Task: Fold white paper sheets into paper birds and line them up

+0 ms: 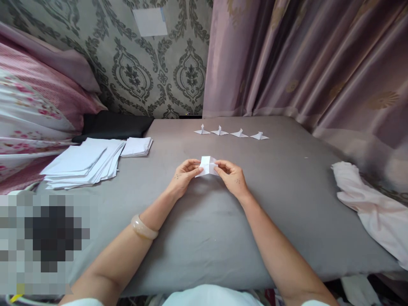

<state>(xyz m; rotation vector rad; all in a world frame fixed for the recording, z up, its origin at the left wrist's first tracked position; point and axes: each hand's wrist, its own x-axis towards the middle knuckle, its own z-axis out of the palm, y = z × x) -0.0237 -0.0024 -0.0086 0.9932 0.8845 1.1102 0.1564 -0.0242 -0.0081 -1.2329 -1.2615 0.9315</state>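
The left hand (pixel 186 174) pinches the near-left edge of the folded white paper (pixel 207 166) between thumb and fingers; the right hand (pixel 232 175) pinches its right edge likewise. For clean folding, both grips should probably stay light and level, with edges matched before the thumbs press outward from the middle crease. The paper sits at the frame's centre, a flap pointing towards the top; its long axis seems to run left to right, though fingers cover both ends. Beyond, on the grey worktop (pixel 274 195), four folded paper figures (pixel 219 131) line the upper middle.
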